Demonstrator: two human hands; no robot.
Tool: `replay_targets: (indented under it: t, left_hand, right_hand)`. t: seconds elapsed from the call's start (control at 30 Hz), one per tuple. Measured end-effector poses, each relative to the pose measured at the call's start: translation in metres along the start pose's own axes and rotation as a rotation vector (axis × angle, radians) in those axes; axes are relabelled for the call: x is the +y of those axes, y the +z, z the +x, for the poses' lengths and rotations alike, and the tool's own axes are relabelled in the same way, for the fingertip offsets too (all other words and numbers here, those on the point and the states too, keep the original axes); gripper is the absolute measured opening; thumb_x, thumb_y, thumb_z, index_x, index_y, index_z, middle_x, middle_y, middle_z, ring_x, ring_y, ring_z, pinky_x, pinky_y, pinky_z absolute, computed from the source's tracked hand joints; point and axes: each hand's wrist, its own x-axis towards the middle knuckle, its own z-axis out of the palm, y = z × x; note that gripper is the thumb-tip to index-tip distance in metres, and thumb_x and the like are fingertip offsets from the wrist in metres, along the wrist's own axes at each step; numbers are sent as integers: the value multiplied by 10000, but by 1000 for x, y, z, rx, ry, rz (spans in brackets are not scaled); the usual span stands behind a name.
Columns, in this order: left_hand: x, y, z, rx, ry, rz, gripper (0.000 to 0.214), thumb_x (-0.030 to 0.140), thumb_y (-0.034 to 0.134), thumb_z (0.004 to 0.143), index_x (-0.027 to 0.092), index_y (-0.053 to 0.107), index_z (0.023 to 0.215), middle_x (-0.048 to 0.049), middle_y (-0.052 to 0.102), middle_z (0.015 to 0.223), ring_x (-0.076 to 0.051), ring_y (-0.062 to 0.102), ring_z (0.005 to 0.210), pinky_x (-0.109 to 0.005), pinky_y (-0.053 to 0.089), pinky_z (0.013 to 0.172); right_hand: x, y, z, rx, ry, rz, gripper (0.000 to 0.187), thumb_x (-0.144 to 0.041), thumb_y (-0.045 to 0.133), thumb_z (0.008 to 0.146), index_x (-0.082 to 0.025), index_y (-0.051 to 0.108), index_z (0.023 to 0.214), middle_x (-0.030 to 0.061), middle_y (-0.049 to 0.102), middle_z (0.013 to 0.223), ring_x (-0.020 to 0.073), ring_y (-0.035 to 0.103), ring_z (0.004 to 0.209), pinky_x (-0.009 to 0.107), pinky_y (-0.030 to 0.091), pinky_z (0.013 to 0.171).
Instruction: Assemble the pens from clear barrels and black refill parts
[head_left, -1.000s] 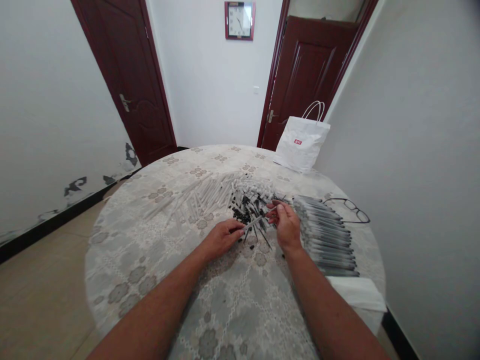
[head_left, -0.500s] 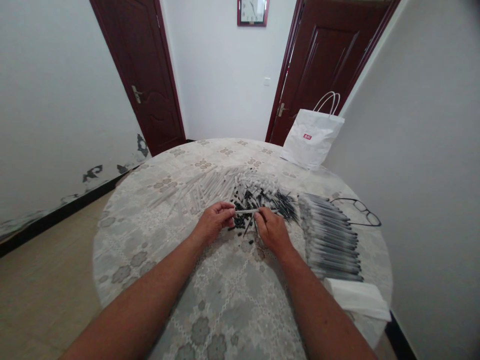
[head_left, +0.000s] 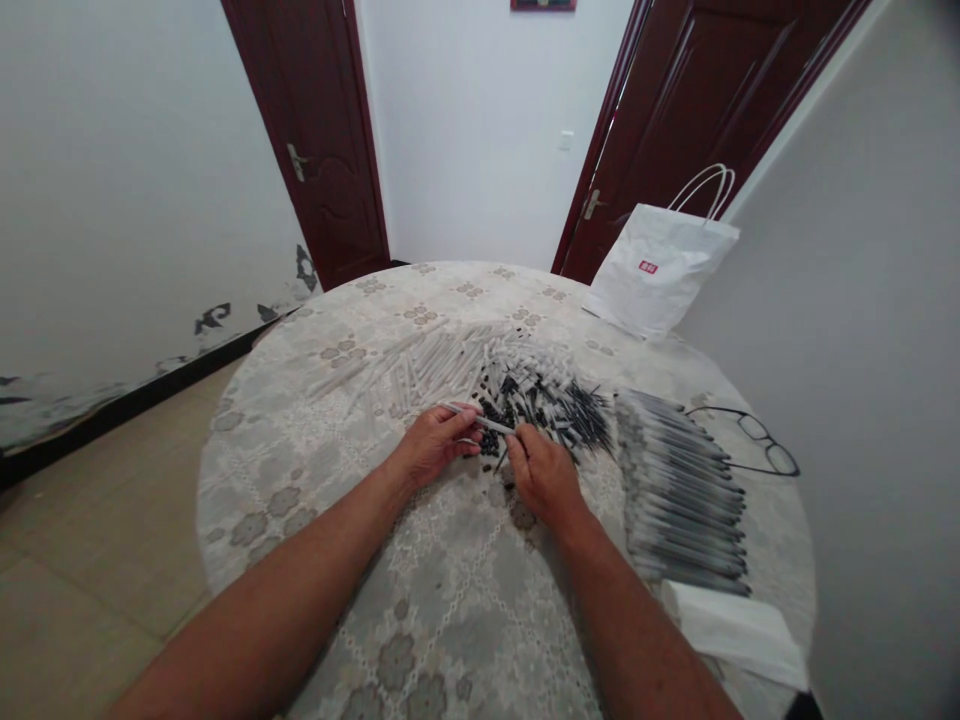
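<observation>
So the biggest thing here is the round table (head_left: 450,600) with its flowery cloth, and the white paper bag (head_left: 660,275) stands near its far right edge. Closer in on the right there's a long row of grey pens (head_left: 686,490) lying side by side, with a folded white thing (head_left: 735,630) just past its near end — can't tell what that is. Left of the row is a loose spread of clear tubes (head_left: 431,365), then a messy heap of dark, thin sticks (head_left: 589,415) with pale ends. Both hands are over the near edge of that mess. Left hand (head_left: 435,445): thumb and fingertips pinched together on a thin tube (head_left: 495,426), with a bit of it poking out past them on the left, the lower fingers loosely curled and a little apart. Right hand (head_left: 547,475): fingers folded in, thumb and index closed on the tube's other end. So it's held between the two hands, in front of the heap, sloping down to the right. Smallest stuff is the scatter of black bits (head_left: 487,440) right behind it. Compared with half a second ago, the tube was nearly level then and the left fingers were right at its tip — now they sit further along it. The right hand's grip looks about the same.
</observation>
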Motion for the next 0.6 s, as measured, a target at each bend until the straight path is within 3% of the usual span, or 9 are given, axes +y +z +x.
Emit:
replay_targets:
  t: [0.2, 0.43, 0.6]
  left_hand:
    - [-5, 9, -4, -78, -81, 18, 263, 295, 746, 809, 113, 673, 985, -134, 729, 897, -187, 708, 738, -287, 597, 620]
    - [0, 3, 0, 42, -23, -176, 189, 282, 688, 855, 123, 633, 940, -133, 734, 928, -208, 726, 800, -294, 605, 635]
    - [1, 1, 3, 97, -1, -261, 151, 248, 666, 863, 131, 588, 918, -138, 729, 920, -259, 735, 880, -329, 609, 677]
  right_hand:
    - [-8, -13, 0, -134, -14, -111, 244, -361, 430, 993, -202, 600, 919, 56, 686, 805, 173, 621, 729, 269, 307, 639]
    - [-15, -35, -7, -490, -10, -282, 260, -451, 647, 840, -222, 643, 963, 77, 727, 885, 228, 663, 804, 279, 306, 631]
    - [-24, -29, -9, -567, -43, -274, 116, -305, 586, 871, -208, 646, 891, 87, 725, 876, 212, 662, 804, 279, 311, 636]
